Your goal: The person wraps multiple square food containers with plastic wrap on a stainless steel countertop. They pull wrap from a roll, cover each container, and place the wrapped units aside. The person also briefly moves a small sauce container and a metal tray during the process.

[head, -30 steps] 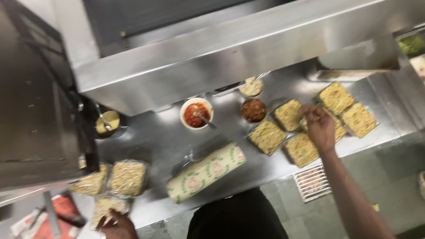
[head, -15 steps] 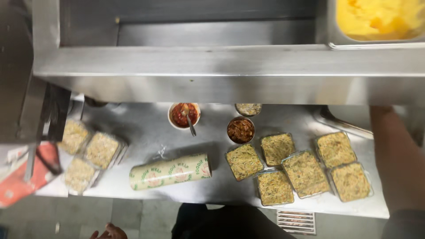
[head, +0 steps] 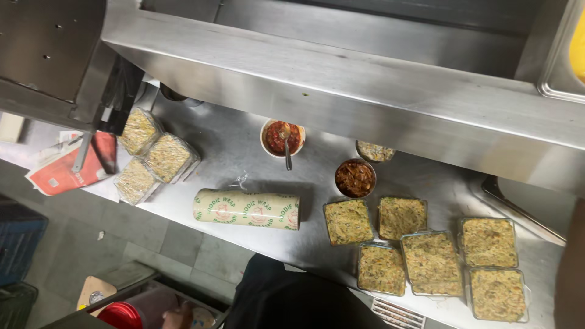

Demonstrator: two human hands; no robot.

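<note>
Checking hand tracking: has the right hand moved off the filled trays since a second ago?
Yes. It hovered over the filled trays then; now it is out of view, with only an arm edge at the right border.

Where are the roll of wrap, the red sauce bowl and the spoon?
roll of wrap (head: 247, 209), head view, middle of its printed side.
red sauce bowl (head: 264, 130), head view, left of its white rim.
spoon (head: 287, 156), head view, on its handle.

food trays, wrap roll, steel counter
</note>
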